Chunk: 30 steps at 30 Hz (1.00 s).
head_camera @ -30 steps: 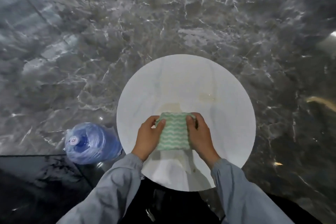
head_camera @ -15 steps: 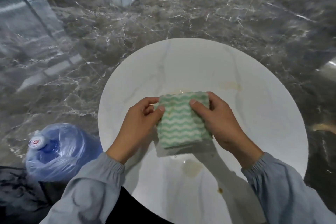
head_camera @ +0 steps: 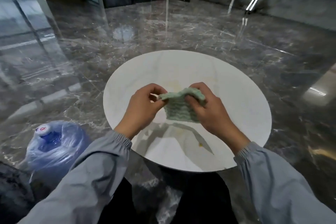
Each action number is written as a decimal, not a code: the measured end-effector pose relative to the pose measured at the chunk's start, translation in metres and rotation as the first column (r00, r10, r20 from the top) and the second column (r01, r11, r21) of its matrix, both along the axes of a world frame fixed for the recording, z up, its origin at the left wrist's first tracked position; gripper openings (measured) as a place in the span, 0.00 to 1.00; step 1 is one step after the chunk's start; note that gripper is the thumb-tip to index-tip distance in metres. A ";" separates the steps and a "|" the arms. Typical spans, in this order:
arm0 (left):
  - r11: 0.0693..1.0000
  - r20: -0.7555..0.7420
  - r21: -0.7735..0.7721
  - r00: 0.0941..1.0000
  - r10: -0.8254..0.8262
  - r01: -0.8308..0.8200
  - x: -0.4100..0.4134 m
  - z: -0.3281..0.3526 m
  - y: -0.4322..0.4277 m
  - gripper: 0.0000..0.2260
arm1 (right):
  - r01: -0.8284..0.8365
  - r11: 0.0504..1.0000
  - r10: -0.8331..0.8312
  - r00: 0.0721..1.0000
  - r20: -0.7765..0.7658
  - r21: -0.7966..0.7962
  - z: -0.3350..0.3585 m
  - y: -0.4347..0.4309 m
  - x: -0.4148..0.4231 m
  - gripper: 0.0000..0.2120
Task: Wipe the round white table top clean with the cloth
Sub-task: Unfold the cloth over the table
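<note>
The round white table top [head_camera: 241, 100] fills the middle of the head view. A green and white wavy-striped cloth [head_camera: 179, 110] hangs folded above it, held up off the surface. My left hand [head_camera: 143, 107] pinches the cloth's upper left corner. My right hand [head_camera: 211, 109] grips its upper right edge, fingers curled over the fold. Faint yellowish stains [head_camera: 173, 85] show on the table behind the cloth, and a small yellow spot [head_camera: 200, 144] lies near the front edge.
A large blue water bottle [head_camera: 54, 143] wrapped in clear plastic stands on the grey marble floor [head_camera: 163, 32] at the table's left. Glass panels [head_camera: 21, 11] run along the left, dark doors and a metal post [head_camera: 254, 2] stand at the back.
Both hands have lifted the cloth off the table and tipped it upright. The camera view has risen, showing the room beyond the table.
</note>
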State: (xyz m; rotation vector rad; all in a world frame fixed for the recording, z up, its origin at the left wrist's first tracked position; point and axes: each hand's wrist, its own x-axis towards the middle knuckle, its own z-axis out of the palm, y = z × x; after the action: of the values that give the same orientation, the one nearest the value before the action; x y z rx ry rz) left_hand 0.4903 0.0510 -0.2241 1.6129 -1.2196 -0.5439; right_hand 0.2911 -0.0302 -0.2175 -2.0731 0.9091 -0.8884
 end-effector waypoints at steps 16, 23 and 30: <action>0.961 0.443 0.122 0.853 -0.276 0.248 -0.008 -0.049 0.010 0.09 | -0.310 0.944 0.233 0.872 -0.432 -0.117 -0.062 0.025 -0.054 0.18; 0.939 0.490 0.205 0.802 -0.342 0.276 0.002 -0.066 0.023 0.11 | -0.264 0.943 0.095 0.795 -0.600 -0.201 -0.071 0.040 -0.027 0.28; 0.994 0.507 0.032 0.856 -0.104 0.102 -0.007 -0.082 0.036 0.07 | -0.273 0.962 0.190 0.653 -0.733 0.006 -0.084 0.050 -0.021 0.28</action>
State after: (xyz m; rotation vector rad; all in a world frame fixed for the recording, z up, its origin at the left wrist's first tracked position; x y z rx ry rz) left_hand 0.4836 0.0867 -0.3062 1.7627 -1.7021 -0.1800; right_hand 0.2700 0.0200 -0.3018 -2.6142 0.9502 0.0909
